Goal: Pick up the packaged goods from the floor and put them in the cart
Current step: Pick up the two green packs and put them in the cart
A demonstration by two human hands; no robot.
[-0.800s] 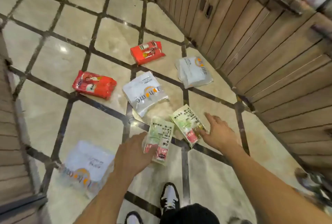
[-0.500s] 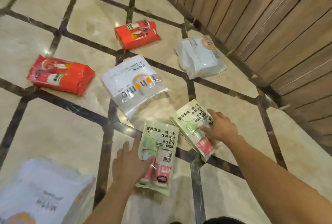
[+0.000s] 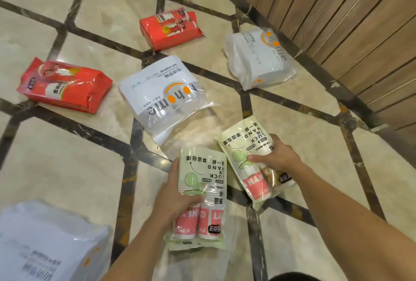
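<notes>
Two pale green packs of paper cups lie on the marble floor near me. My left hand (image 3: 177,197) grips the left cup pack (image 3: 202,174) along its left side, thumb over its front. My right hand (image 3: 276,156) is closed on the right cup pack (image 3: 243,143), fingers across its middle. Farther out lie two red packs (image 3: 65,87) (image 3: 171,28), a white "tohome" pack (image 3: 164,100) in the middle, another white pack (image 3: 258,57) by the wall, and a third white pack (image 3: 49,242) at the bottom left. No cart is in view.
A wooden slatted wall (image 3: 349,21) runs along the right side, with a dark base strip. The floor (image 3: 56,168) is beige marble with dark inlaid lines.
The view has come lower and closer to the floor. Both hands have closed more firmly around the two cup packs, and the packs have shifted slightly toward me.
</notes>
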